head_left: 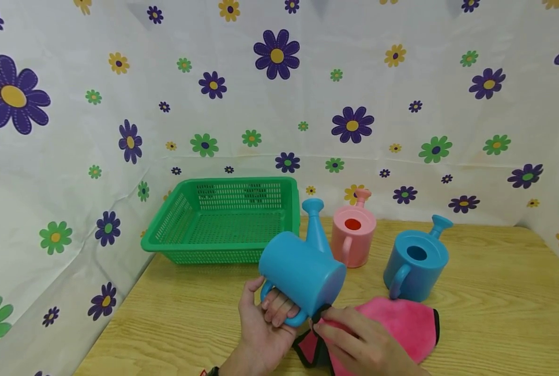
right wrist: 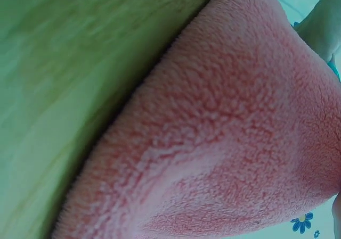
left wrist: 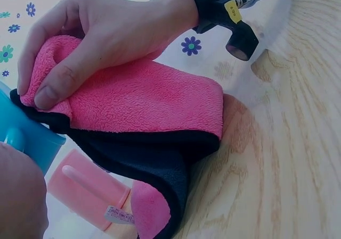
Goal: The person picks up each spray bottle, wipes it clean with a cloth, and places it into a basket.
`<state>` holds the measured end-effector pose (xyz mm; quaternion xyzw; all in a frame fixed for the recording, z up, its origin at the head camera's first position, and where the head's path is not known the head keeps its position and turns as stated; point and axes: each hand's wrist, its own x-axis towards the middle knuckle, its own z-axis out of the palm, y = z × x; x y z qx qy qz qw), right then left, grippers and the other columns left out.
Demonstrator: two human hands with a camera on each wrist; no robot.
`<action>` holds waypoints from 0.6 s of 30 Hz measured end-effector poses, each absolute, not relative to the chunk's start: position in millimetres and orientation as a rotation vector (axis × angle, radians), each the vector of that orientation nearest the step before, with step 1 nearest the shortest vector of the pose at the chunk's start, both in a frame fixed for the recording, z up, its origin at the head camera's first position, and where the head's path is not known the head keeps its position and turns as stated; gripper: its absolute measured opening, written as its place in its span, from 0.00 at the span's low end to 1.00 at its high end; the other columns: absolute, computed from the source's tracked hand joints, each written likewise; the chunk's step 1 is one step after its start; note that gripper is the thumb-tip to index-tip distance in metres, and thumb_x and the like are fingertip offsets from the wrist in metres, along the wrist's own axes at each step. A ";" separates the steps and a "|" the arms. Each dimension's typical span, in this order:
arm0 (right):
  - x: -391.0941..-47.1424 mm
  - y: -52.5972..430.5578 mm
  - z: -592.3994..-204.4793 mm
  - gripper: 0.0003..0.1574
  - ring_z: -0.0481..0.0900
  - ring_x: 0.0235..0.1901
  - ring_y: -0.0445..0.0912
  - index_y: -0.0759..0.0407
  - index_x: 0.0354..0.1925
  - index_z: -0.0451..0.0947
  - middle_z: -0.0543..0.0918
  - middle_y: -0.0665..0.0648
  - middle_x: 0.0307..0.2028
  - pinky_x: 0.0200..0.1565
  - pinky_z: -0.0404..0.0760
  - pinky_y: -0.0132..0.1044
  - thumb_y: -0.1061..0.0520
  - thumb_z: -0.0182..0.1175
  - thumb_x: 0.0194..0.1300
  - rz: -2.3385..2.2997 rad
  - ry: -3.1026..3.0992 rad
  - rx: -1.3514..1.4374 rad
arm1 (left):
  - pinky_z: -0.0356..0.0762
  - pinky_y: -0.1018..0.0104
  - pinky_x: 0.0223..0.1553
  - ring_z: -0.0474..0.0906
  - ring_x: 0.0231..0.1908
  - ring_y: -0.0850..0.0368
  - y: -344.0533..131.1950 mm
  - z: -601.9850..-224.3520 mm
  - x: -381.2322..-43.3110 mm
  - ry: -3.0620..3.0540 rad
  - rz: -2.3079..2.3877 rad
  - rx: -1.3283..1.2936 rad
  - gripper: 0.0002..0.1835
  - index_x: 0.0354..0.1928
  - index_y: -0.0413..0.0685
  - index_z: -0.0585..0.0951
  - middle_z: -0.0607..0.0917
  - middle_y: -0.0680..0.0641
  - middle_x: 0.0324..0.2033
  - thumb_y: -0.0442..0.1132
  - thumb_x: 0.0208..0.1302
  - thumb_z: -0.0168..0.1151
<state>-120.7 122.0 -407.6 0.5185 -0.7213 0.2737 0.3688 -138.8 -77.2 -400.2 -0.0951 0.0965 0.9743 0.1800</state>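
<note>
Your left hand (head_left: pixel 262 339), lower center of frame: fingers curled round handle (head_left: pixel 297 319) of tilted blue watering can (head_left: pixel 302 274). Your right hand (head_left: pixel 366 342): fingers pinch black-edged pink cloth (head_left: pixel 399 324) against can.

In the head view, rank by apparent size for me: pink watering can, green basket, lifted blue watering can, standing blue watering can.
1. Green basket
2. Lifted blue watering can
3. Standing blue watering can
4. Pink watering can
Number 2 looks nearer the camera, so its true size is unsure.
</note>
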 end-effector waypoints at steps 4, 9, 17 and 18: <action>-123.0 122.7 -409.3 0.22 0.82 0.33 0.47 0.64 0.39 0.84 0.83 0.61 0.38 0.28 0.88 0.37 0.51 0.49 0.75 0.680 -1.835 1.276 | 0.63 0.69 0.22 0.46 0.14 0.62 -77.5 -400.8 -138.7 0.268 2.747 -0.272 0.23 0.13 0.55 0.54 0.52 0.57 0.10 0.50 0.61 0.50; -128.4 126.6 -409.1 0.25 0.83 0.33 0.48 0.64 0.36 0.85 0.84 0.61 0.36 0.27 0.88 0.43 0.49 0.48 0.75 0.677 -1.839 1.160 | 0.60 0.69 0.21 0.47 0.13 0.62 -77.2 -401.8 -138.5 0.262 2.733 -0.295 0.24 0.13 0.55 0.54 0.53 0.57 0.10 0.50 0.61 0.50; -138.3 134.4 -406.7 0.23 0.84 0.32 0.50 0.67 0.36 0.84 0.84 0.62 0.34 0.35 0.87 0.41 0.49 0.54 0.71 0.745 -1.799 1.015 | 0.60 0.69 0.22 0.47 0.14 0.62 -75.5 -402.6 -137.4 0.262 2.716 -0.283 0.23 0.13 0.55 0.54 0.52 0.57 0.11 0.51 0.61 0.50; -139.0 135.2 -406.1 0.23 0.84 0.32 0.50 0.67 0.36 0.84 0.84 0.62 0.34 0.36 0.87 0.40 0.48 0.55 0.71 0.753 -1.804 1.005 | 0.61 0.69 0.22 0.47 0.14 0.62 -75.3 -402.7 -137.3 0.264 2.714 -0.283 0.23 0.13 0.55 0.54 0.52 0.57 0.11 0.51 0.61 0.49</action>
